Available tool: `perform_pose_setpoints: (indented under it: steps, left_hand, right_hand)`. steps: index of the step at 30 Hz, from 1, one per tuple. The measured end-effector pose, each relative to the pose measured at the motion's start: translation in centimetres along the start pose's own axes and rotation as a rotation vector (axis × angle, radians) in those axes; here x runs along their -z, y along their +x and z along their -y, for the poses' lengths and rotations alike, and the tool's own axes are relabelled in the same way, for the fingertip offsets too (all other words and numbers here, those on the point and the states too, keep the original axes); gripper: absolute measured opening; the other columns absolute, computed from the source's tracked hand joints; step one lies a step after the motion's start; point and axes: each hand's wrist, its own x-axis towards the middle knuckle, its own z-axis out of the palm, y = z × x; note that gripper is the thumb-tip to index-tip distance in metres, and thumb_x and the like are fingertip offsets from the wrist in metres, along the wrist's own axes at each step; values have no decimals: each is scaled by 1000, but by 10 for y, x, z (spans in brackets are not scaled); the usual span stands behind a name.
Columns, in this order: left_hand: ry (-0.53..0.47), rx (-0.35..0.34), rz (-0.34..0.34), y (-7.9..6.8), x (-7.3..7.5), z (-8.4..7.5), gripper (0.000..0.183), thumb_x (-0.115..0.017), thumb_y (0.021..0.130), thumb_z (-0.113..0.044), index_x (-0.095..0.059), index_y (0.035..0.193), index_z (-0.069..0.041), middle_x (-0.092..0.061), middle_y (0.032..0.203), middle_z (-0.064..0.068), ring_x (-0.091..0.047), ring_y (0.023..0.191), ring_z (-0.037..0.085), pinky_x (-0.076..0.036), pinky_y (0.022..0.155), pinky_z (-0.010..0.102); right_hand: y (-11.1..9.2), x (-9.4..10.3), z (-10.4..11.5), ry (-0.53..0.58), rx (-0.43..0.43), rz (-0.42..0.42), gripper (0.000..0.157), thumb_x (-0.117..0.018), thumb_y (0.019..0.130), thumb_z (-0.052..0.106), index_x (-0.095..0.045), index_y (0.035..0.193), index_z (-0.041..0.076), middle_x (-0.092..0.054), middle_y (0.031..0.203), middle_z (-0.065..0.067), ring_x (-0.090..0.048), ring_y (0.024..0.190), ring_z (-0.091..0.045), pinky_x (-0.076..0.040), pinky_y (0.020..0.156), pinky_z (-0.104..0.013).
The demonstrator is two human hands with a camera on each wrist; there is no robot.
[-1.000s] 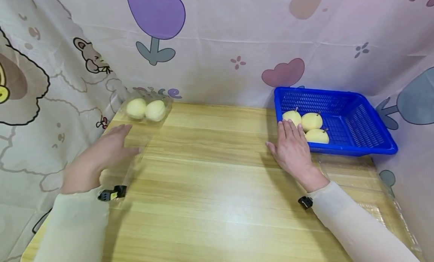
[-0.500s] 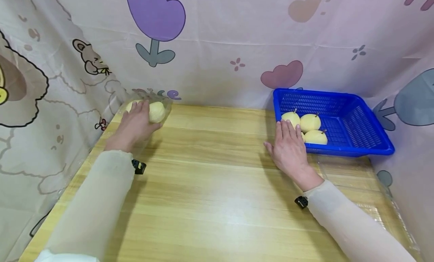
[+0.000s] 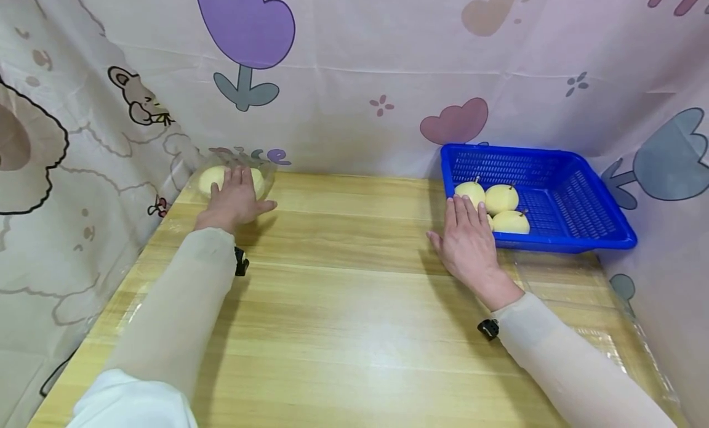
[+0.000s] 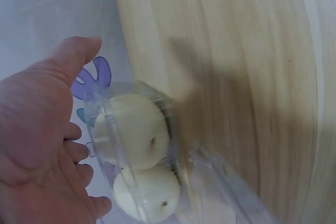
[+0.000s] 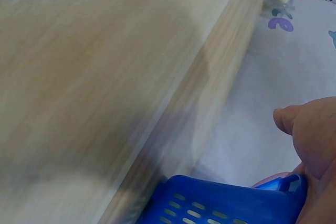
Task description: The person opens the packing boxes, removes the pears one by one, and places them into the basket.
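Observation:
My left hand [image 3: 235, 200] reaches over two pale yellow pears [image 4: 134, 132] that sit side by side in a clear plastic box [image 4: 167, 111] at the table's far left corner. Its fingers are extended and the thumb sticks out to the side; the hand partly hides the pears in the head view. At the right, my right hand [image 3: 471, 249] lies flat with straight fingers over the near left corner of a blue plastic basket [image 3: 567, 243]. Several more pears [image 3: 501, 199] with stems are gathered at the basket's left end, one mostly covered by that hand.
Clear plastic packaging [image 3: 600, 342] lies along the right side of the wooden table [image 3: 354, 305]. In the left wrist view, a transparent plastic edge [image 4: 228, 184] juts out beside the pear box. A printed curtain [image 3: 343, 120] hangs behind and at both sides.
My left hand has moved forward and to the right from the left table edge, over the boxed pears. My right hand has stayed on the basket corner, while the head view shifts slightly.

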Motion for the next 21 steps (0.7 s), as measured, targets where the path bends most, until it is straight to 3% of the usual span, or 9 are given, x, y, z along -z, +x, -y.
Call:
perform_pose_setpoints:
  steps: [5, 12, 21]
  left_hand:
    - [33, 14, 27, 1, -3, -1, 114, -61, 101, -60, 4, 164, 10, 11, 170, 37, 12, 158, 53, 4, 123, 77]
    - [42, 15, 38, 1, -8, -6, 113, -61, 102, -56, 9, 164, 9, 17, 169, 35, 13, 159, 53, 7, 124, 76]
    - [64, 19, 56, -6, -14, -17, 111, -59, 103, -52, 10, 163, 10, 19, 168, 34, 15, 158, 52, 10, 124, 74]
  right_hand:
    - [0, 1, 0, 10, -5, 12, 83, -66, 103, 43, -37, 156, -14, -41, 161, -34, -35, 153, -49, -18, 130, -63]
    - [2, 4, -1, 88, -40, 38, 84, -62, 104, 49, -35, 159, -9, -38, 163, -33, -30, 155, -48, -14, 131, -64]
    - [3, 9, 1, 140, -53, 57, 84, -56, 106, 53, -36, 157, -11, -35, 163, -35, -29, 156, -49, -14, 130, -66]
